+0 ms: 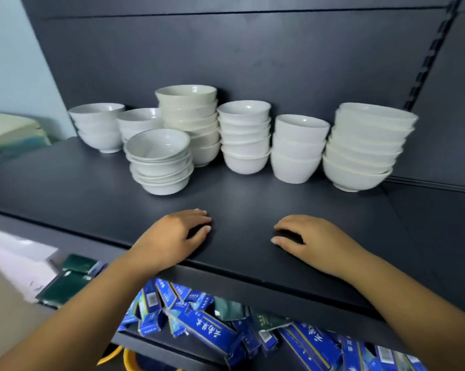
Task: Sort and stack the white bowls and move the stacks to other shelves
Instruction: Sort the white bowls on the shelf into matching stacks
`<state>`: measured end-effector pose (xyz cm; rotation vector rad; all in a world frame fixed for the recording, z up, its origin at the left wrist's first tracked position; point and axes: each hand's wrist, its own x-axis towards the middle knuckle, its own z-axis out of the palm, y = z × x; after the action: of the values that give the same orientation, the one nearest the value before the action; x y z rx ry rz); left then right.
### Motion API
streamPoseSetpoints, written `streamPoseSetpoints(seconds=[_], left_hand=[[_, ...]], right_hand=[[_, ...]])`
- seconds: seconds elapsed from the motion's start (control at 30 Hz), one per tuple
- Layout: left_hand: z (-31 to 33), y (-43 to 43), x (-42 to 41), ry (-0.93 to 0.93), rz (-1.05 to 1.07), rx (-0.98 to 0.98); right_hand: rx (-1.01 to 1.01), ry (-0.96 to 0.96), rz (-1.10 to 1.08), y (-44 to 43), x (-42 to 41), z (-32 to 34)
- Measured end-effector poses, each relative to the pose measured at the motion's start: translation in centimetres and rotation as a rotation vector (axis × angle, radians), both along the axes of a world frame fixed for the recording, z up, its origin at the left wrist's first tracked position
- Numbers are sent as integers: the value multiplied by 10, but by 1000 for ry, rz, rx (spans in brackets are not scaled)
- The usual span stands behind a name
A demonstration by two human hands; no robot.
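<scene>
Several stacks of white bowls stand along the back of a dark shelf (pixel 65 188). From the left: a short stack (pixel 99 127), a stack behind (pixel 139 121), a front stack of shallow bowls (pixel 160 162), a tall cream stack (pixel 191 121), a stack (pixel 244 136), a stack of three deep bowls (pixel 298 148) and a wide leaning stack (pixel 365 145). My left hand (pixel 178 234) and my right hand (pixel 314 236) rest on the shelf's front part, fingers curled down and apart, holding nothing, well short of the bowls.
The shelf below holds a jumble of blue boxes (pixel 207 328) and dark green packets (pixel 68 282). A dark back panel (pixel 252 62) rises behind the bowls, with a slotted upright (pixel 429 57) at the right. A yellow rim (pixel 129 360) shows at the bottom.
</scene>
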<state>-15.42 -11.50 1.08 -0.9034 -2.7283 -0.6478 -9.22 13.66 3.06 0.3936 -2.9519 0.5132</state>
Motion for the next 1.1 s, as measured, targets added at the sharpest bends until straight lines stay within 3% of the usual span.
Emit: streamPoseSetpoints(seconds=[0.23,0.37,0.43,0.5,0.63,0.73,0.9,1.1], left_hand=[[-2,-78,-6,-21,138,75],[5,-107,-38,-201,301,344],[10,-114,-62,-346,246,563],[17,-117,-85,-482,146,651],[16,-118,-128,-546,-117,519],[15,-118,-144,-503,-225,469],[16,-116,-148,-456,-272,571],[16,-118,-145,-436,-321,563]], right_hand=[[-56,-15,59,-64,-16,3],[-335,-108,-24,-107,-49,9],[-562,-99,-64,-130,-70,11],[-728,-72,-111,-153,-92,13],[-903,-35,-139,-181,-127,9],[-863,-53,-108,-188,-133,9],[-826,7,-191,-190,-132,0],[-779,178,-308,-192,-122,-1]])
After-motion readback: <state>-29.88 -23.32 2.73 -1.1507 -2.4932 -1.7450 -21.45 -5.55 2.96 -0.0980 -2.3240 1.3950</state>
